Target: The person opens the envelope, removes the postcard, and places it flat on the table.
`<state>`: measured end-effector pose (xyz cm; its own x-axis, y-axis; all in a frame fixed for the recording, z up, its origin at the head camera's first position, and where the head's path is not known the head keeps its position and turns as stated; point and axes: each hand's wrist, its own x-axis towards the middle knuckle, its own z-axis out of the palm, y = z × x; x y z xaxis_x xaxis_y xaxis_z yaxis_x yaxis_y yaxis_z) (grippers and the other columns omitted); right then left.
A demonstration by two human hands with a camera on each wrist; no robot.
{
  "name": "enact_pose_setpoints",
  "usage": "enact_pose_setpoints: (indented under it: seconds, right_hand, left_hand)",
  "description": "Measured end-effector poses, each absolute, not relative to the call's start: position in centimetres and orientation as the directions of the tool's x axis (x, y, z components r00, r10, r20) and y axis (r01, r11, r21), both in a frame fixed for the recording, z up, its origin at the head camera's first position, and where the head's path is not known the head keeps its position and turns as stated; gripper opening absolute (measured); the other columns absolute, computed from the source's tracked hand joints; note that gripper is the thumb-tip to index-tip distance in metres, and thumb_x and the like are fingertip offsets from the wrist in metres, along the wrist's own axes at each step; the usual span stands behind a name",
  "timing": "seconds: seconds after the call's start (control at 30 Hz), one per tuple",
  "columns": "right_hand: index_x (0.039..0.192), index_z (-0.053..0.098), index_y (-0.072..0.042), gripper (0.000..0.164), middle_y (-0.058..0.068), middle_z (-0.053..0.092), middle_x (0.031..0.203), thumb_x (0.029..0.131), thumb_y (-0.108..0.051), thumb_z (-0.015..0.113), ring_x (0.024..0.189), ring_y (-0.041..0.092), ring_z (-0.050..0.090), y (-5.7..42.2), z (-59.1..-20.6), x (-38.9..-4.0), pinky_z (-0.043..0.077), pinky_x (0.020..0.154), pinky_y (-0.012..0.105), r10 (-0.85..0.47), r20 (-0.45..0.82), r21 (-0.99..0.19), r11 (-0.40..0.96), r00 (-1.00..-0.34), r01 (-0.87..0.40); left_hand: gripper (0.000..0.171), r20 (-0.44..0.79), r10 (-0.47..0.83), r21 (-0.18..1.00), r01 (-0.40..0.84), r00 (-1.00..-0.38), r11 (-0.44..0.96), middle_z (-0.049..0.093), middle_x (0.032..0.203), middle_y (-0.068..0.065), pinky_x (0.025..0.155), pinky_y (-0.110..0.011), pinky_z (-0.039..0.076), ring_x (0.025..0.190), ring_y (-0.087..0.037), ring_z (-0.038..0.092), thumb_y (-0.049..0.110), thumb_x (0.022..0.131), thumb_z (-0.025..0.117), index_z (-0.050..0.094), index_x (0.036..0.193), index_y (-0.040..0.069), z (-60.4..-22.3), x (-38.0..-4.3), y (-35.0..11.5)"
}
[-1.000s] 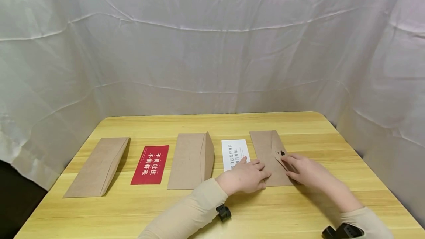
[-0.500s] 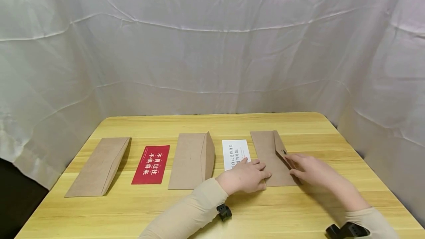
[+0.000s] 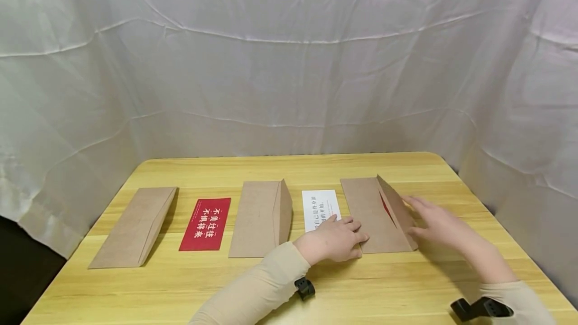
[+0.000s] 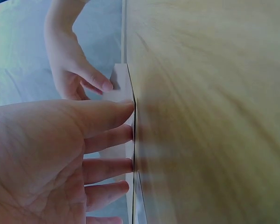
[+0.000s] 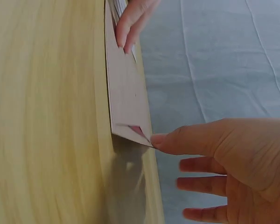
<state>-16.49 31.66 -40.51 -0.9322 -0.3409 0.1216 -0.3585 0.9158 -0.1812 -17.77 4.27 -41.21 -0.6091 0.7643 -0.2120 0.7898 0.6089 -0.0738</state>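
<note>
The rightmost brown paper envelope (image 3: 368, 214) lies on the table with its flap (image 3: 399, 209) lifted. A sliver of something red (image 3: 387, 208) shows through its mouth. My left hand (image 3: 334, 238) rests with fingers spread on the envelope's left side, overlapping the lower part of a white printed card (image 3: 319, 205). On the other side, my right hand (image 3: 440, 224) is at the raised flap. In the right wrist view, the right thumb touches the flap's tip, while the other fingers (image 5: 203, 184) extend apart from the paper.
To the left lie a second brown envelope (image 3: 255, 219) with its flap raised, a red card (image 3: 205, 224) with white characters, and a third brown envelope (image 3: 131, 227). All are on the wooden table (image 3: 180, 290). A pale curtain (image 3: 289, 84) hangs behind and at the sides.
The rightmost envelope's flap has swung up and to the right, uncovering the red sliver. My right hand has moved right with it. The left hand stays in place.
</note>
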Motion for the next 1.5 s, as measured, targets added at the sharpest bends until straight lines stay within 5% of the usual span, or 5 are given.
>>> enact_pose_setpoints:
  seconds: [0.33,0.93,1.1,1.23,1.5]
  right_hand:
    - [0.145,0.044,-0.003,0.078,0.022,0.044,0.149,0.080,-0.033,0.077,0.137,0.047,0.036,33.3,-41.4,-16.9,0.032,0.101,0.072,-0.314,0.088,-0.083,0.944,-0.945,-0.321]
    - [0.139,0.053,-0.006,0.065,0.021,0.051,0.144,0.090,-0.047,0.064,0.133,0.047,0.043,33.9,-42.3,-16.9,0.035,0.103,0.065,-0.354,-0.010,-0.128,0.928,-0.935,-0.350]
    - [0.140,0.052,-0.005,0.065,0.025,0.050,0.142,0.091,-0.047,0.062,0.129,0.046,0.048,34.3,-42.2,-16.7,0.042,0.101,0.060,-0.373,-0.030,-0.157,0.918,-0.927,-0.365]
    - [0.141,0.050,-0.006,0.067,0.024,0.048,0.145,0.092,-0.050,0.060,0.130,0.046,0.048,34.5,-42.2,-16.6,0.043,0.100,0.059,-0.356,-0.054,-0.179,0.922,-0.933,-0.342]
    - [0.143,0.048,-0.006,0.068,0.024,0.045,0.147,0.093,-0.051,0.058,0.129,0.046,0.049,34.0,-42.1,-17.1,0.044,0.099,0.059,-0.359,-0.073,-0.206,0.918,-0.930,-0.339]
  left_hand:
    - [0.050,-0.212,0.763,-0.054,0.787,-0.610,0.615,0.032,0.158,0.011,0.120,-0.042,0.028,0.149,-0.011,0.026,0.053,0.098,0.047,0.040,0.146,0.041,-41.3,-17.7,4.3]
    - [0.049,-0.202,0.773,-0.052,0.795,-0.602,0.605,0.037,0.155,0.012,0.117,-0.040,0.033,0.147,-0.009,0.030,0.051,0.099,0.048,0.042,0.145,0.040,-41.0,-17.6,4.1]
    - [0.030,-0.127,0.813,-0.118,0.823,-0.568,0.556,0.060,0.122,0.016,0.102,-0.031,0.046,0.122,-0.003,0.052,0.045,0.099,0.051,0.059,0.128,0.040,-40.7,-17.6,4.9]
    - [0.015,-0.073,0.831,-0.116,0.832,-0.552,0.543,0.064,0.099,0.016,0.084,-0.024,0.049,0.097,-0.001,0.058,0.041,0.098,0.054,0.067,0.106,0.037,-40.6,-17.8,5.9]
    - [0.024,-0.083,0.827,-0.088,0.830,-0.557,0.550,0.065,0.110,0.017,0.092,-0.025,0.046,0.107,-0.001,0.058,0.040,0.097,0.057,0.066,0.120,0.041,-40.1,-18.0,8.2]
